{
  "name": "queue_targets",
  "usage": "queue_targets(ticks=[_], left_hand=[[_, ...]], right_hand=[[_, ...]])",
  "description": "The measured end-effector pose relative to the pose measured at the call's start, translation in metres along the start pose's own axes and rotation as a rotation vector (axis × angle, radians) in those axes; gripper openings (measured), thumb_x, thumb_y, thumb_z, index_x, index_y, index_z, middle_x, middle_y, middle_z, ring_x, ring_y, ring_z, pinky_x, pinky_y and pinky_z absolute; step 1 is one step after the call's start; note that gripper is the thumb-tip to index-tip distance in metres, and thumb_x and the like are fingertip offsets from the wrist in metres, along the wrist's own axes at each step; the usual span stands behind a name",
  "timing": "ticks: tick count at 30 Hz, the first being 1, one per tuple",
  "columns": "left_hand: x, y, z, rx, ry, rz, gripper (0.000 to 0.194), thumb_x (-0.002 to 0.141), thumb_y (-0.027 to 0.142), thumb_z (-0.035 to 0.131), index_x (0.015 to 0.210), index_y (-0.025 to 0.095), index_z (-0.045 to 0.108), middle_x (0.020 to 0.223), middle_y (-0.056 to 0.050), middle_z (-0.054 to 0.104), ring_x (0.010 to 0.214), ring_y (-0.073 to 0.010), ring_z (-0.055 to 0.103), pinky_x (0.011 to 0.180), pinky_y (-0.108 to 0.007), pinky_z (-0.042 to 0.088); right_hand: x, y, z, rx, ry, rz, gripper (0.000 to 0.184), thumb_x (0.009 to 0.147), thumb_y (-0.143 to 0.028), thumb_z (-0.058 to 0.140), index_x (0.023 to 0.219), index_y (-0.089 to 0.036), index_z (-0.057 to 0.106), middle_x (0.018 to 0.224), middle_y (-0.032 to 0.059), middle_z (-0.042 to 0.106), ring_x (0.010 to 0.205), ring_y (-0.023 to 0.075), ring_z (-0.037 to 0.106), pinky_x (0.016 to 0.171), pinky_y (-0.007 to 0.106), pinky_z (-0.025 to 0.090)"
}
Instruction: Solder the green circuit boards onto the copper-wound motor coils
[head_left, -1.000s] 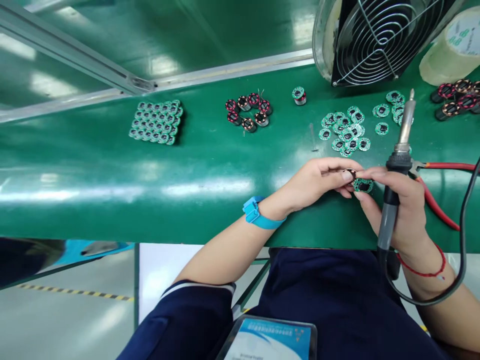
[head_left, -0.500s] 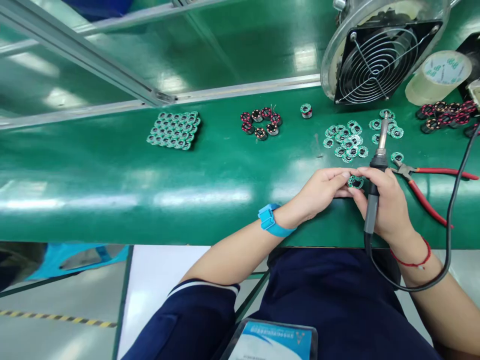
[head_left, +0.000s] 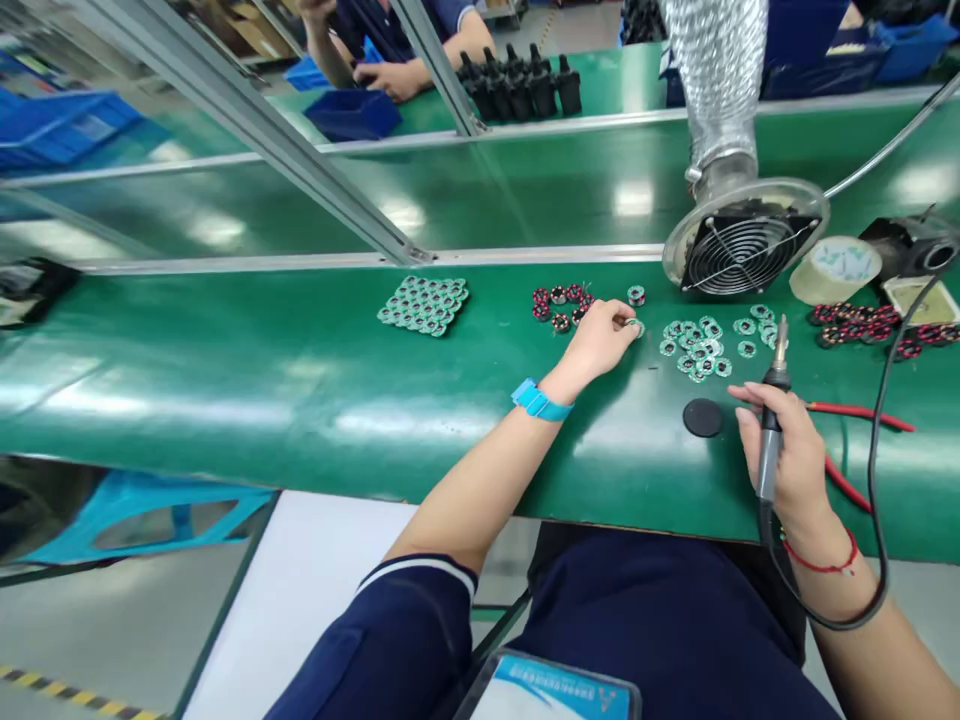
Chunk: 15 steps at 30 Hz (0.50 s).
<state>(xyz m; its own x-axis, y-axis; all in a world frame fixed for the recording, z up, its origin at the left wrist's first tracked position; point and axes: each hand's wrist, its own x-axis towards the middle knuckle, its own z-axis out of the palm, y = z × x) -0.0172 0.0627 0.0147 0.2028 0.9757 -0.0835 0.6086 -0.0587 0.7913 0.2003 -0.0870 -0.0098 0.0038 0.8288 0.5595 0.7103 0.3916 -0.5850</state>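
Note:
My left hand (head_left: 602, 338) reaches out over the green bench and pinches a small round green circuit board (head_left: 636, 328). Just beyond it stands a copper-wound coil (head_left: 636, 295) topped with a similar board. A ring of red and copper coils (head_left: 561, 322) lies partly behind my left fingers. In my right hand (head_left: 793, 450) rests a soldering iron (head_left: 769, 450), its tip pointing up and away. Loose round boards (head_left: 699, 352) lie scattered between my hands. A black disc (head_left: 703, 418) lies flat to the left of my right hand.
Red-handled pliers (head_left: 862, 408) lie partly behind my right hand. Further back are a fume extractor fan (head_left: 741, 255), a tape roll (head_left: 834, 268) and more coils (head_left: 855, 325). A block of boarded parts (head_left: 424, 305) sits left. Across the bench, another person's hand (head_left: 394, 80) shows.
My left hand has left my right hand and moved left and forward with the round board. The black disc has come into sight. The view has tilted up, showing more background.

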Motion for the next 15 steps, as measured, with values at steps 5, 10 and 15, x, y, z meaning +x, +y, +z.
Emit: queue_targets(ticks=[5,10,15], left_hand=[[0.024,0.002,-0.004,0.232,0.006,0.024,0.024,0.083,0.016,0.054,0.107,0.012,0.057,0.095,-0.01,0.063,0.085,-0.0187,0.059,0.087,-0.035,0.046],[0.03,0.004,0.001,0.45,0.078,0.031,0.037,0.089,0.024,0.049,0.123,0.009,0.048,0.118,-0.018,0.056,0.106,-0.0265,0.058,0.092,-0.039,0.046],[0.04,0.007,0.006,0.655,0.033,0.128,0.063,0.089,0.042,0.053,0.141,0.013,0.033,0.124,-0.018,0.05,0.107,-0.0303,0.059,0.085,-0.038,0.05]], right_hand=[[0.034,0.028,-0.03,-0.139,-0.096,0.013,0.033,0.087,-0.029,0.057,0.12,-0.024,0.058,0.095,0.0052,0.07,0.084,0.0214,0.063,0.081,0.039,0.052],[0.075,0.081,-0.045,-0.255,-0.066,0.194,0.038,0.088,-0.037,0.05,0.12,-0.02,0.062,0.097,0.0109,0.069,0.086,0.0256,0.063,0.079,0.04,0.049],[0.078,0.102,-0.053,-0.147,0.034,0.36,0.04,0.082,-0.048,0.059,0.117,-0.028,0.065,0.096,0.0056,0.071,0.076,0.0214,0.064,0.071,0.034,0.05]])
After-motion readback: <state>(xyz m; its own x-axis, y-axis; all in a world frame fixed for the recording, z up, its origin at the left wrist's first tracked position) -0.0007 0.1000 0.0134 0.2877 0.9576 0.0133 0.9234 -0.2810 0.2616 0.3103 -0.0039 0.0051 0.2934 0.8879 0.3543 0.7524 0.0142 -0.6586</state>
